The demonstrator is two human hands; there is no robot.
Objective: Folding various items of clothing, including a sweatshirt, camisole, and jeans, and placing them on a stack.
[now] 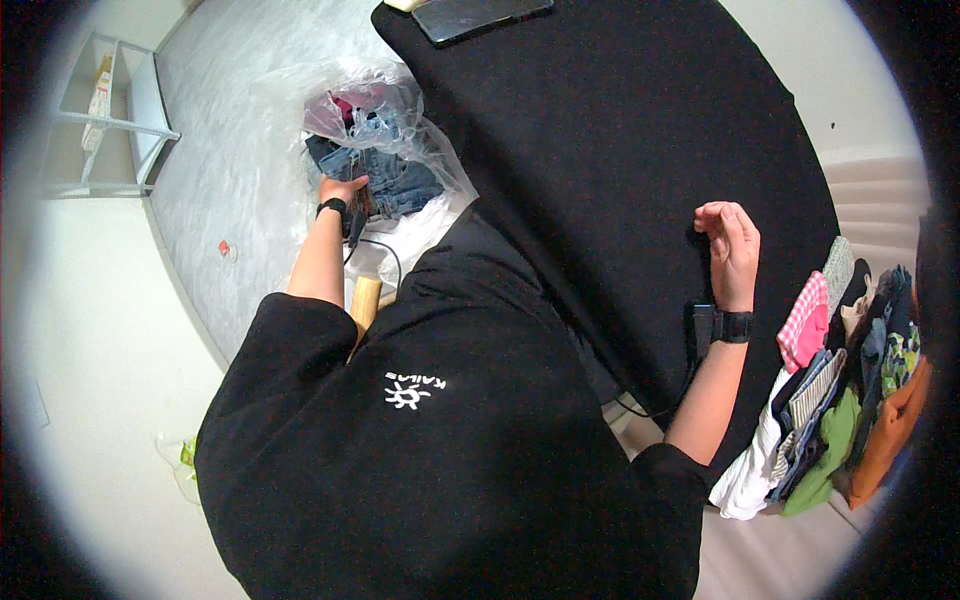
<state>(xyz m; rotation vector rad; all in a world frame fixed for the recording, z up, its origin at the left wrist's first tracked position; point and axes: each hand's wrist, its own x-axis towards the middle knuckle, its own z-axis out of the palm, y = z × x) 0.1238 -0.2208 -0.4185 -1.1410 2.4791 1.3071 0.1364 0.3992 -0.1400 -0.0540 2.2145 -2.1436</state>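
My left hand (pixel 343 190) reaches down at the left into a clear plastic bag (pixel 440 150) of clothes on the floor. Its fingers close on a blue denim garment (pixel 395 185); the fingertips are partly hidden in the cloth. Deeper in the bag lies a dark pink piece of clothing (pixel 343 108). Over the black-covered table (pixel 620 150), my right hand (pixel 730 250) is held with loosely bent fingers and nothing in it. Each wrist wears a black strap, and a small dark device with a cable hangs by each.
Folded clothes (pixel 830 400) in several colours stand in a row beyond the table's right side. A dark phone-like slab (pixel 482 18) lies at the far table edge. White shelving (pixel 110 120) stands at the far left. A wooden piece (pixel 366 296) shows beside my left arm.
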